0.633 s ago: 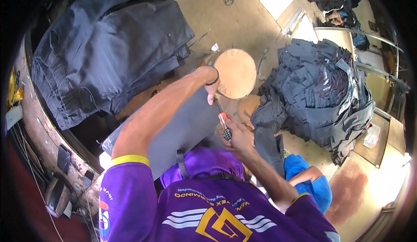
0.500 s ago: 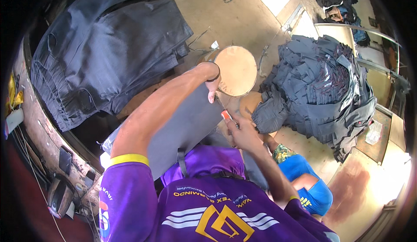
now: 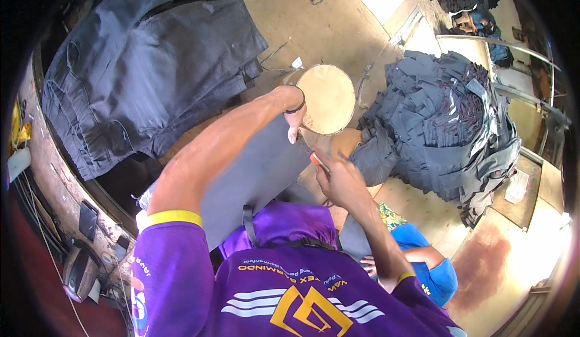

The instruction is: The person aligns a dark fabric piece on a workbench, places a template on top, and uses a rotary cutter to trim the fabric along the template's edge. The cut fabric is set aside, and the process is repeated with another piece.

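My left hand point(image 3: 294, 123), with a dark band at its wrist, is closed on the far edge of a dark grey cloth point(image 3: 251, 162), beside a round drum-like piece with a pale flat top point(image 3: 328, 100). Its thumb shows; the other fingers are mostly hidden. The cloth stretches from there back toward my body, under my left forearm. Just to the right, my right hand point(image 3: 341, 180) is closed around a small tool with an orange end point(image 3: 316, 159), which points toward the cloth's edge. The tool's kind is hard to make out.
Dark trousers point(image 3: 157, 65) lie stacked at the left. A large bundle of dark grey cut pieces point(image 3: 441, 119) sits at the right. A person in a blue shirt point(image 3: 444, 279) is close by at the lower right. A metal rail point(image 3: 513, 41) runs behind the bundle.
My right hand has turned slightly, and the orange-ended tool shows at a different tilt. The person in blue has shifted lower, with a hand now showing near my right forearm. My left hand stays nearly in place.
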`<state>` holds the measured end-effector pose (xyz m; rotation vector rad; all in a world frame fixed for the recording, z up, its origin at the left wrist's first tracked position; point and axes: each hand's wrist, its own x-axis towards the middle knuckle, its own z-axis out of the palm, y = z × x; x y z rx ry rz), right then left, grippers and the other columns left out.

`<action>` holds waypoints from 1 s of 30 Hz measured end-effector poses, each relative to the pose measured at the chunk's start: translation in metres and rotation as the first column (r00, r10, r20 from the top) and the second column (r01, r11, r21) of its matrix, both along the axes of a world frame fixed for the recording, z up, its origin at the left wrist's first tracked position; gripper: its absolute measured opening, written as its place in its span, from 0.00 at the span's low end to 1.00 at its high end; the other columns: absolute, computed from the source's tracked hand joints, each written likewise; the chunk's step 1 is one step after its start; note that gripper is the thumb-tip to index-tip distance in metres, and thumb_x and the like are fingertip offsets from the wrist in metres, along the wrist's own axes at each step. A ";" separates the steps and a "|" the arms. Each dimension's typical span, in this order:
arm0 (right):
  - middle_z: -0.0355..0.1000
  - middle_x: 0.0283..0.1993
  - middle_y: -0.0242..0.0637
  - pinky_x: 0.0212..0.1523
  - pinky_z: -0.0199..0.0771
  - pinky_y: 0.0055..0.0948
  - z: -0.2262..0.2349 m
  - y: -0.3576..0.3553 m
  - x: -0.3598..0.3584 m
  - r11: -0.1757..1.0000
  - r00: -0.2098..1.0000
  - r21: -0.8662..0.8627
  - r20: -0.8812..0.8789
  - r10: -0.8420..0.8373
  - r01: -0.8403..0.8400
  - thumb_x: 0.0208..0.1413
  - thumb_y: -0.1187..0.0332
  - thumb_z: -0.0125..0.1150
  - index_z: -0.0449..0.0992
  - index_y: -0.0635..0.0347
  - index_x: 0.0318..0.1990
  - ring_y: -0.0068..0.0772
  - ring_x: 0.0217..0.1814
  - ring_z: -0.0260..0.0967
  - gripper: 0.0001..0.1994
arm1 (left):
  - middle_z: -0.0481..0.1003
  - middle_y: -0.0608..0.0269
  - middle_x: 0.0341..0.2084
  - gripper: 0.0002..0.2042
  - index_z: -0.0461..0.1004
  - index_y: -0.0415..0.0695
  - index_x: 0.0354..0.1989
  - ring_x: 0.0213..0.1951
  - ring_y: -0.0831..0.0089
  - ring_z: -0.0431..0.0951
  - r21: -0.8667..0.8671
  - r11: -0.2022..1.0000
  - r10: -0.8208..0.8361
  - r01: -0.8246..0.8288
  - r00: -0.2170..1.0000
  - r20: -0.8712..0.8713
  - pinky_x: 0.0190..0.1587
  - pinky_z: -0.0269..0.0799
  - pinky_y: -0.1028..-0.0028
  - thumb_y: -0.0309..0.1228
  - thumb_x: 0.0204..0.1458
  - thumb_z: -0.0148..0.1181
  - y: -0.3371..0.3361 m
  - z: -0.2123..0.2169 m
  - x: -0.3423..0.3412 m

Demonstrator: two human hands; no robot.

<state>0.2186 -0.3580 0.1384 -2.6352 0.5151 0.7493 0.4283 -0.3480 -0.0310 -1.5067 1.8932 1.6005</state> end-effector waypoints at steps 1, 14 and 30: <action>0.75 0.34 0.59 0.38 0.80 0.53 -0.001 -0.007 0.001 0.993 0.991 -0.073 -0.105 0.086 -0.094 0.63 0.66 0.55 0.69 0.56 0.70 0.65 0.33 0.78 0.27 | 0.77 0.48 0.61 0.44 0.77 0.43 0.64 0.62 0.50 0.77 -0.015 1.000 -0.014 0.014 1.000 -0.020 0.62 0.73 0.55 0.62 0.43 0.75 0.000 0.000 0.000; 0.78 0.30 0.49 0.27 0.76 0.46 0.003 -0.011 0.008 0.998 0.997 0.052 -0.077 0.024 -0.020 0.67 0.66 0.54 0.71 0.60 0.67 0.47 0.24 0.78 0.23 | 0.75 0.46 0.62 0.46 0.76 0.42 0.64 0.64 0.49 0.75 0.024 1.000 0.014 -0.014 1.000 -0.003 0.64 0.71 0.55 0.64 0.42 0.74 -0.001 -0.001 0.002; 0.77 0.24 0.48 0.21 0.74 0.43 -0.020 -0.008 0.013 0.968 0.965 -0.108 -0.162 0.208 -0.227 0.70 0.60 0.52 0.68 0.60 0.71 0.38 0.22 0.77 0.25 | 0.79 0.48 0.59 0.44 0.78 0.41 0.62 0.60 0.50 0.78 0.006 0.996 0.094 -0.094 0.995 -0.015 0.61 0.74 0.55 0.61 0.42 0.76 0.008 0.002 0.002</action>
